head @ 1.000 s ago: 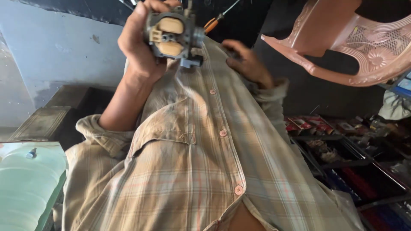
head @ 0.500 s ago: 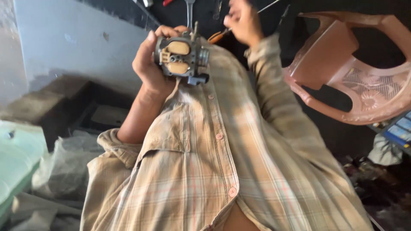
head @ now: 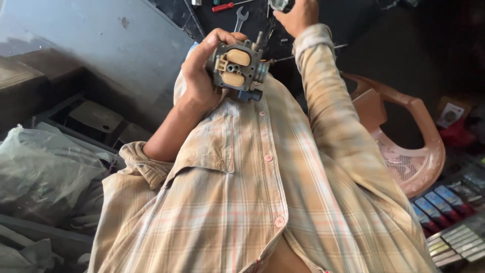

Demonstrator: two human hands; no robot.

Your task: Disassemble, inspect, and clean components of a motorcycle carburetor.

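- The left hand (head: 202, 76) holds a grey metal carburettor (head: 237, 68) in front of the chest; the grip is closed around its left side, with the fingers curled over the top edge.
- The carburettor shows two tan floats toward the camera and has a small blue part at its lower edge, just above the plaid shirt (head: 262, 192).
- The right hand (head: 298, 15) is stretched out to the top edge of the view and closes on a small metal part (head: 279, 4); this part is cut by the frame, so I cannot tell what it is.
- On the dark floor near the right hand lie a spanner (head: 240, 17) and a red-handled screwdriver (head: 225, 6), close to each other but apart.
- At the lower right, a row of small flat packets (head: 438, 202) in blue and red lies side by side, and below them some grey and green ones reach the frame corner.
- A small pale label card (head: 450, 115) with a round dark mark lies at the right edge, above a red thing that is too dim to tell.
- A pink plastic chair (head: 414, 146) lies tipped over between the right sleeve and the packets, so room on that side is narrow.
- At the left a grey crumpled plastic bag (head: 45, 177) fills the lower corner; above it a grey wall (head: 91, 35) is bare.
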